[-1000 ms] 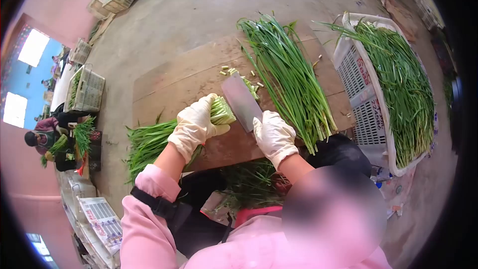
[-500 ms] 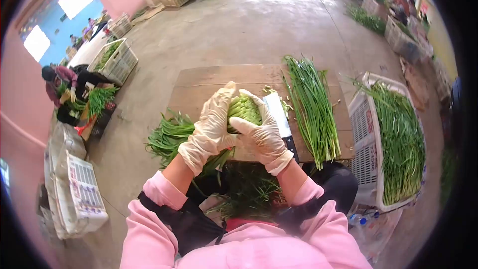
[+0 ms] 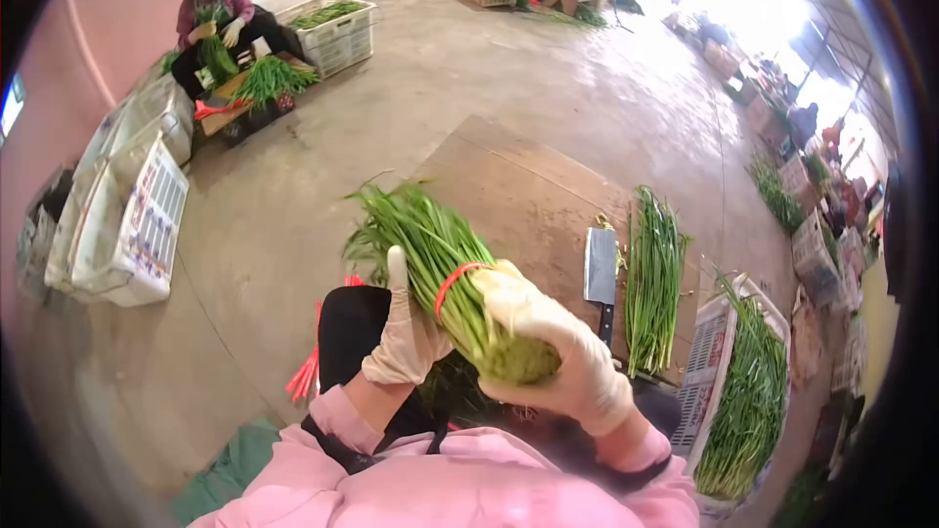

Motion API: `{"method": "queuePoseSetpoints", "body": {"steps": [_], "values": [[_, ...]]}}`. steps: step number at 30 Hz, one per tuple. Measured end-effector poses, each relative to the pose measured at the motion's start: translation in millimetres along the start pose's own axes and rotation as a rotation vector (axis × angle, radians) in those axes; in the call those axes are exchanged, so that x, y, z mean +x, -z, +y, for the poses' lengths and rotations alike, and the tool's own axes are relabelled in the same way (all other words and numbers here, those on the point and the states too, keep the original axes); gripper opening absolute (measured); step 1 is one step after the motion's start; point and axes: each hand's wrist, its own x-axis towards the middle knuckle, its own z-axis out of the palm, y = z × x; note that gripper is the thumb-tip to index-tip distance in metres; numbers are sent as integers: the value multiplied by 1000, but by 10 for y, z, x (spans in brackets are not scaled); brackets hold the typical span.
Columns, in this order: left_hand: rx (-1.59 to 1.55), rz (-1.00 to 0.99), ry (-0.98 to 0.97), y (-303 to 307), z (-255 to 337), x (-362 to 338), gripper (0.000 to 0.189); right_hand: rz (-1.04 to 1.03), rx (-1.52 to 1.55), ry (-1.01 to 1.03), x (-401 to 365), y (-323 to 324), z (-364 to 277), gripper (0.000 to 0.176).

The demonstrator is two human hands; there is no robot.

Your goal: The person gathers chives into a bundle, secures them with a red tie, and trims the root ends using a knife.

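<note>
A bundle of garlic chives [image 3: 425,249], tied with a red band [image 3: 458,284], is held tilted above my lap. Its leafy tops point to the upper left, and the even cut ends [image 3: 523,360] face toward me. My right hand [image 3: 562,347], in a pale glove, is wrapped round the bundle near the cut ends. My left hand [image 3: 403,337], gloved too, presses against its left side with one digit sticking up; its other fingers are partly hidden behind the leaves. A cleaver [image 3: 600,269] with a black handle lies on the board [image 3: 509,171], beside loose garlic chives [image 3: 653,279].
On my right stands a white crate [image 3: 706,372] filled with garlic chives [image 3: 748,401]. Red bands [image 3: 305,372] hang by my left knee. Stacked white crates [image 3: 147,215] are at the left, where a co-worker [image 3: 217,29] sits handling greens. Small trimmings lie near the cleaver.
The bundle has been lifted off the board and swung to the left, and its red band now shows. My right hand has moved round the cut end. The view has turned left.
</note>
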Motion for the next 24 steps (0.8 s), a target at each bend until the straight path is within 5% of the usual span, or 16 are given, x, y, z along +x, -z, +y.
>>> {"method": "queuePoseSetpoints", "body": {"steps": [3,5,9,17,24], "values": [[132,-99,-72,41,239,5,81,-107,130,-220,-87,128,-245,105],[40,-112,-127,139,332,80,78,12,516,-607,-166,207,-261,110],[199,-117,-223,74,466,5,69,-32,623,-793,16,74,-66,118],[346,-48,-222,217,481,18,56,16,901,-789,-97,-549,286,116],[507,-259,-154,250,494,-32,91,-37,971,-743,-154,-320,409,120]]}}
